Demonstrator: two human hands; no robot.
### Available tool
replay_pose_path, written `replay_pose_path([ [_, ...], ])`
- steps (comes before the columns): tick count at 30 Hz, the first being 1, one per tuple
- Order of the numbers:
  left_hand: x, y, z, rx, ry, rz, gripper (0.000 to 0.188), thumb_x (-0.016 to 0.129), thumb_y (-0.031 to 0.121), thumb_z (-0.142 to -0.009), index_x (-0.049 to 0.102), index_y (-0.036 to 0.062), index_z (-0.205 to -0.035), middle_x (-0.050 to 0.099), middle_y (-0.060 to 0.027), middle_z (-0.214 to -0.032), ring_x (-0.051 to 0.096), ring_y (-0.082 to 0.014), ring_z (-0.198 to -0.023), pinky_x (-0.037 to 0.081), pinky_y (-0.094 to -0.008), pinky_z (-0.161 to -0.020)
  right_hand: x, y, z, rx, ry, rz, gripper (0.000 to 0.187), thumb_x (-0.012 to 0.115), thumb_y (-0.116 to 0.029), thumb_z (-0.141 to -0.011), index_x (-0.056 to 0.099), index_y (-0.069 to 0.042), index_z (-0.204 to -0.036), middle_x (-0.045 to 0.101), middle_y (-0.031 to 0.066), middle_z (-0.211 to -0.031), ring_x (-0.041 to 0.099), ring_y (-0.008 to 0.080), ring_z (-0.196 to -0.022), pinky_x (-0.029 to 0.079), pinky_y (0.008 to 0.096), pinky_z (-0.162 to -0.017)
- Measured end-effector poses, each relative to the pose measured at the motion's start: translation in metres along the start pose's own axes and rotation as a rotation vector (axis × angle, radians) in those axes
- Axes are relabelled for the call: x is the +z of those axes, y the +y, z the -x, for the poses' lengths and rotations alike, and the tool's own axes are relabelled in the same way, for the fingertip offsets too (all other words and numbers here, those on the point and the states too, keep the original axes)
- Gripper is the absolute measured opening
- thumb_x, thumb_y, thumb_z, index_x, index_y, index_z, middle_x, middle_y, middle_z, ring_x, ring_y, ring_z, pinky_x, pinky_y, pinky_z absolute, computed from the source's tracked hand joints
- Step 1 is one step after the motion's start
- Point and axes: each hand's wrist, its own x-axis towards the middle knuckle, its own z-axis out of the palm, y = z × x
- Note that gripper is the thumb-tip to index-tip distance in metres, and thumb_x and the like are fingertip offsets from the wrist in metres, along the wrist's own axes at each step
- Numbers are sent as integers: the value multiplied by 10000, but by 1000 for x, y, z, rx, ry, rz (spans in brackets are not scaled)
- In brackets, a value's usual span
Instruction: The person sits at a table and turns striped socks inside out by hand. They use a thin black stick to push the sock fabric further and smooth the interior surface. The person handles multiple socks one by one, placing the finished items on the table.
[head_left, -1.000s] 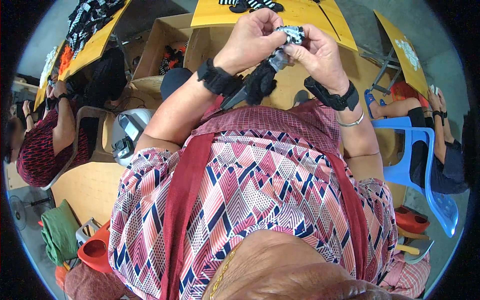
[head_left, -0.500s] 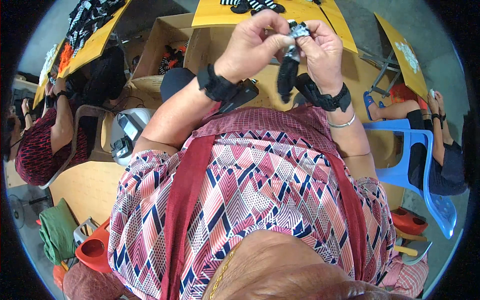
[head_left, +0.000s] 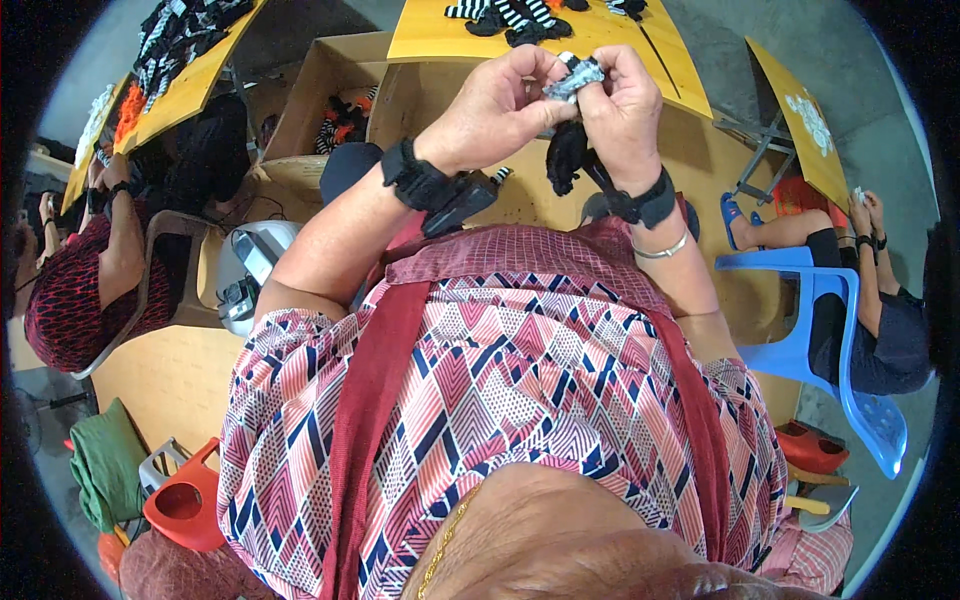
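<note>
A small black knitted piece [head_left: 567, 160], sock-like or glove-like, hangs between my hands above my lap. Its upper end is bunched, showing fuzzy grey-white yarn and a bit of white stripe. My left hand [head_left: 488, 115] pinches the bunched end between thumb and fingers. On the other side, my right hand [head_left: 622, 112] is closed on the same end, its thumb pressed along the fabric. The black part dangles below the right thumb. Just beyond my hands, black-and-white striped knit pieces [head_left: 512, 22] lie on the yellow table [head_left: 640, 75].
Left of my hands stands an open cardboard box [head_left: 330, 80] with striped and orange knits inside. Another yellow table [head_left: 205, 85] at far left bears a knit heap. A blue plastic chair [head_left: 850, 330] stands at right. Co-workers sit on both sides.
Both hands have shifted slightly left and down with the knitted piece. More of its fuzzy grey-white end shows, and the dangling black part looks shorter and more bunched.
</note>
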Motion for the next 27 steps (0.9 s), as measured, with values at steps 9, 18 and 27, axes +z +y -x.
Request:
replay_pose_path([
  [9, -20, 4, -4, -25, -24, 105, 128, 578, 10, -779, 510, 34, -884, 542, 12, -818, 525, -52, -737, 440, -182, -679, -30, -14, -14, 251, -568, -433, 111, 547, 12, -780, 545, 8, -890, 573, 17, -796, 550, 76, -691, 484, 218, -612],
  [18, -7, -11, -7, 158, 285, -179, 101, 570, 45, -803, 494, 24, -866, 538, 8, -762, 505, -35, -670, 424, -164, -596, -17, -10, -5, 120, -447, -381, 167, 542, 69, -734, 484, 12, -880, 502, 36, -768, 540, 113, -721, 474, 233, -644],
  [27, -2, -16, -5, 185, 226, -165, 85, 544, 42, -818, 474, 25, -862, 521, 17, -739, 485, -27, -654, 404, -155, -583, -19, -14, -3, -236, -347, 69, 251, 565, 66, -676, 474, -18, -893, 508, 87, -784, 551, 200, -696, 467, 284, -616],
])
